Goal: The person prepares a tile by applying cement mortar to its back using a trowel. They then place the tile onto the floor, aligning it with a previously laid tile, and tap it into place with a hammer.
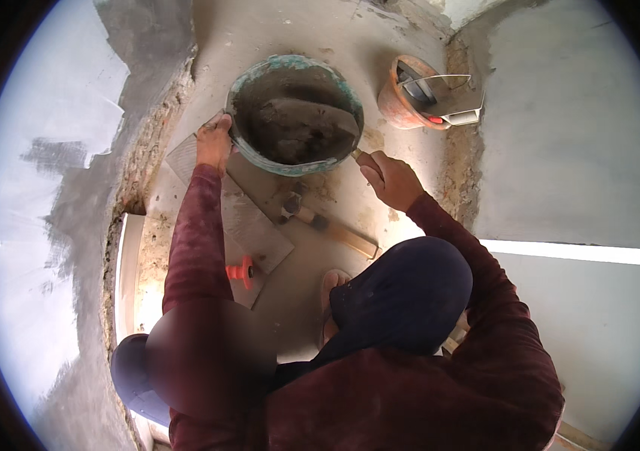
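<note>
Beyond the bent knee, tub: round, green-blue at the rim, the tub (288, 170) sits ahead of the person, between both hands; whether its base lies flat on the floor I cannot tell
Mix: grey mortar (301, 131), thick and wet-looking, heaped unevenly inside the tub
Left hand: the left hand (213, 144) is at the tub's left side, fingers curled tight on the rim
Right hand: the right hand (395, 180) has its fingers wrapped round a tool handle (359, 155) just beside the tub's right edge; the tool's far end I cannot make out
Orange bucket: an orange bucket (397, 111) stands to the right of the tub, near it but apart, with a dark tool (418, 92) inside and a pale grip (463, 117) on a thin frame over its rim
Tile: a grey tile (264, 234) lies aslant on the floor, partly behind the left sleeve (198, 233)
Hammer: a hammer-like tool (348, 240) with a wooden handle lies between tile and knee
Red piece: a small orange-red piece (240, 272) shows just beside the left sleeve
Knee: dark blue trousers (403, 293) cover it, a sandalled foot (333, 286) just beside
Left wall: patchy grey plaster over white, the wall (87, 218) rough along its lower edge
</note>
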Demonstrator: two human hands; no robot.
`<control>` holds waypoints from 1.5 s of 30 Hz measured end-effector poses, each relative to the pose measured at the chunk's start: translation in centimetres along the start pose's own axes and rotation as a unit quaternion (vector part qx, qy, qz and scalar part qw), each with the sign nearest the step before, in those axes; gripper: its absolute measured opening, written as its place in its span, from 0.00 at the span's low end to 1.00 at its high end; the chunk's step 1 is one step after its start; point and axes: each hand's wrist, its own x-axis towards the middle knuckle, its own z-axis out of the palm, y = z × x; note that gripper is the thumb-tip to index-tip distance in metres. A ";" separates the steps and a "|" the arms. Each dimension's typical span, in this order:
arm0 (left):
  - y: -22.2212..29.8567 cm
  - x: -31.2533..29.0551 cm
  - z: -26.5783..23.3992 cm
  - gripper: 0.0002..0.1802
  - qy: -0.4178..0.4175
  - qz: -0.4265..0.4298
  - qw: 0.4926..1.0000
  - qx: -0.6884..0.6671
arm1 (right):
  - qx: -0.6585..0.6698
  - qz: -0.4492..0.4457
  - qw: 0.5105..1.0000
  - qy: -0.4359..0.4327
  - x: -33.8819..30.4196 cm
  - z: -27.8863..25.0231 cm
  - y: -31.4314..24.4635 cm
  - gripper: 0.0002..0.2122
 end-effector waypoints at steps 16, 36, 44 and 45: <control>0.8 0.0 0.4 0.19 0.000 -0.031 1.000 -0.002 | -0.039 0.001 0.999 0.005 0.0 2.1 1.0 0.13; -0.4 -3.3 0.2 0.18 -0.141 -0.032 0.981 -0.132 | -0.234 -0.144 0.947 -0.166 14.7 -4.8 -4.8 0.07; -1.0 -2.6 -0.5 0.24 -0.097 -0.050 0.985 -0.136 | -0.315 -0.221 0.893 -0.235 11.1 -5.3 -7.0 0.11; -1.3 -2.5 -0.5 0.21 -0.091 -0.053 0.985 -0.138 | -0.326 -0.223 0.885 -0.248 10.1 -6.2 -7.3 0.11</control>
